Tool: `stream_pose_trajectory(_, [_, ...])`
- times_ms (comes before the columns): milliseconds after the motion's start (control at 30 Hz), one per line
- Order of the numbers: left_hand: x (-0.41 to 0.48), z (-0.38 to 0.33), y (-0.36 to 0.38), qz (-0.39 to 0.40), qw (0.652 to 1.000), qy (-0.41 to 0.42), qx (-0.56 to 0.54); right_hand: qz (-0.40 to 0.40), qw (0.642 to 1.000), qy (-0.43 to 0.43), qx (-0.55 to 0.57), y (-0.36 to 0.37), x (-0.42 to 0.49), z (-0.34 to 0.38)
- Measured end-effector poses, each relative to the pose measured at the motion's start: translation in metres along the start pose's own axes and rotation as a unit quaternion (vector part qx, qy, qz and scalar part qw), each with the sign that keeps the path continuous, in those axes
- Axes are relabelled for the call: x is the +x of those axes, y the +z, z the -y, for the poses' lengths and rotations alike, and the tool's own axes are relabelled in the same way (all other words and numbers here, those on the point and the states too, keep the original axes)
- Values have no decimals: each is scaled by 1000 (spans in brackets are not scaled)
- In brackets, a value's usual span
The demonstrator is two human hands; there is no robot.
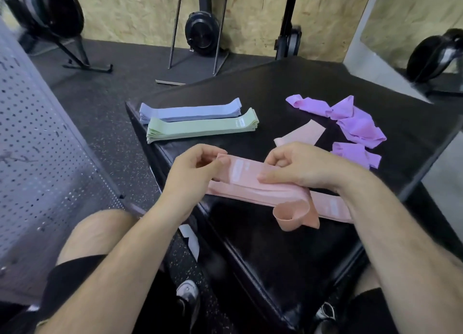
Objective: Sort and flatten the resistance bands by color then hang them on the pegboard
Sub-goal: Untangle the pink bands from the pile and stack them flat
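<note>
A pink resistance band (246, 172) is stretched between my hands over a flat pile of pink bands (253, 192) on the black padded box (313, 83). My left hand (194, 169) pinches the band's left end. My right hand (300, 166) grips its right end, thumb pressing on the pile. One pink band curls loose (292, 214) at the pile's front. Another loose pink band (300, 136) lies behind my right hand. Flat stacks of blue bands (190, 110) and green bands (200, 128) lie at the box's left. Crumpled purple bands (350, 120) lie at the right.
A grey pegboard (37, 146) leans at the left, beside my left knee. Dark speckled floor surrounds the box. Exercise machines (203, 33) stand against the chipboard wall behind. My shoes (188, 291) rest beside the box's near corner.
</note>
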State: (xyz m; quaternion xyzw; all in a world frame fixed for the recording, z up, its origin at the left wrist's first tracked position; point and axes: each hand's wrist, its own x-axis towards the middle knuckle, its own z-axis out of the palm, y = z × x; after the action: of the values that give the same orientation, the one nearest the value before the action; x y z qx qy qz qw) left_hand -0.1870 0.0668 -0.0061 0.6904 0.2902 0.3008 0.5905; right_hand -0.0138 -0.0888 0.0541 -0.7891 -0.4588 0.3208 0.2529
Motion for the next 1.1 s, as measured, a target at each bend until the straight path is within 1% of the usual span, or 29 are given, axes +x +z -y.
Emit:
stream_pose_trajectory(67, [7, 7, -6, -12, 1000, -6, 6, -4, 999, 15, -34, 3, 9, -3])
stream_pose_trajectory(200, [16, 17, -13, -16, 999, -21, 17, -10, 998, 40, -55, 6, 23, -11])
stream_pose_trajectory(467, [20, 30, -11, -24, 998, -32, 50, 10, 999, 28, -27, 6, 38, -16])
stream_pose_trajectory(733, [21, 33, -9, -27, 993, -22, 116, 25, 998, 46, -44, 9, 44, -21])
stream_pose_trajectory(933, [19, 32, -5, -23, 992, -22, 120, 19, 997, 38, -57, 1, 39, -17])
stream_pose_trajectory(1100, [18, 31, -3, -22, 991, -15, 128, 39, 997, 48, -57, -12, 31, -11])
